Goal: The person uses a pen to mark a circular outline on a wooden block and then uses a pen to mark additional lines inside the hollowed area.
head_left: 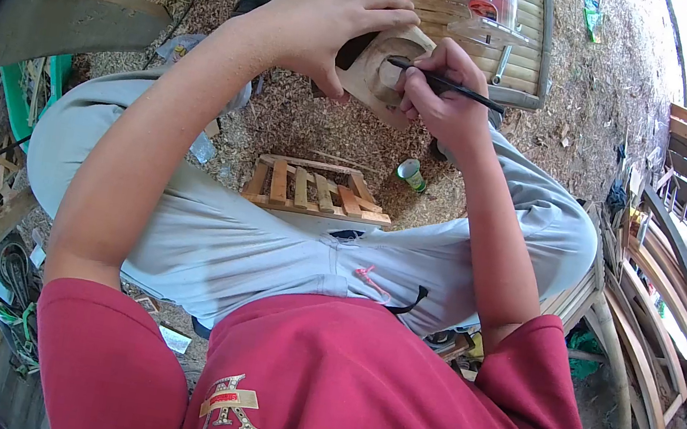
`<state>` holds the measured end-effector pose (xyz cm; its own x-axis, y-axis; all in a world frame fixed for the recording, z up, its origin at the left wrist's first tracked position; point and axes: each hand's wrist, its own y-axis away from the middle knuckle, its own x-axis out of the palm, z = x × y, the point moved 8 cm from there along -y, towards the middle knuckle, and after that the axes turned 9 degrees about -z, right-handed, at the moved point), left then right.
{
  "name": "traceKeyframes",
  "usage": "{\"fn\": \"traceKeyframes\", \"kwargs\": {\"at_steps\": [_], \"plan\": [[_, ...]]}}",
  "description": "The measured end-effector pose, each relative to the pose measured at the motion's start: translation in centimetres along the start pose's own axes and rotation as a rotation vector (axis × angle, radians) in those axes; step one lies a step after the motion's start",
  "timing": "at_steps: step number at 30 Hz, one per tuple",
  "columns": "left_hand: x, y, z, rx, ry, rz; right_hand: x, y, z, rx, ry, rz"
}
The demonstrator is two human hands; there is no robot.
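Observation:
My left hand (345, 17) grips a pale wooden piece (366, 86), its fingers over the top and the thumb along the near side. A round recess with a raised middle shows in the wood, and a dark area lies beside my left palm. My right hand (448, 97) is closed around a slim black pen-like tool (474, 95), pinched near its front end. The tool's tip is right at the raised middle of the wood, and its back end points out to the right.
A slatted bamboo bench (524, 55) stands ahead, with a clear red-and-transparent container (492, 3) on it. Wood shavings cover the ground. Between my legs are a small slatted wooden frame (320, 191) and a green cup (411, 174). Curved wooden pieces (657, 294) lean at the right.

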<state>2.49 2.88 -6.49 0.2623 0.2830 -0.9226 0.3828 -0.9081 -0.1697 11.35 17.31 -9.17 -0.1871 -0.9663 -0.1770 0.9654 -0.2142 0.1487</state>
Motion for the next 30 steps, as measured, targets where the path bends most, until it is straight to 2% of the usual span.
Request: {"fn": "traceKeyframes", "kwargs": {"at_steps": [7,13,16,22,28,30], "plan": [[-0.02,0.08,-0.07,0.017,-0.003,-0.033,0.30,0.10,0.27,-0.030,0.012,0.049],[0.01,0.04,-0.07,0.012,-0.004,-0.017,0.17,0.11,0.25,0.040,0.007,0.009],[-0.01,0.02,-0.04,0.024,-0.002,-0.024,0.23,-0.18,-0.20,-0.089,0.047,0.050],[-0.10,0.00,-0.13,0.026,-0.001,-0.021,-0.06,-0.03,-0.41,0.017,0.024,0.013],[-0.15,0.03,-0.09,0.022,0.018,-0.037,0.10,-0.09,-0.51,-0.050,0.047,0.058],[-0.16,0.01,-0.10,0.020,0.012,-0.035,0.00,-0.05,-0.46,-0.013,0.039,0.047]]}}
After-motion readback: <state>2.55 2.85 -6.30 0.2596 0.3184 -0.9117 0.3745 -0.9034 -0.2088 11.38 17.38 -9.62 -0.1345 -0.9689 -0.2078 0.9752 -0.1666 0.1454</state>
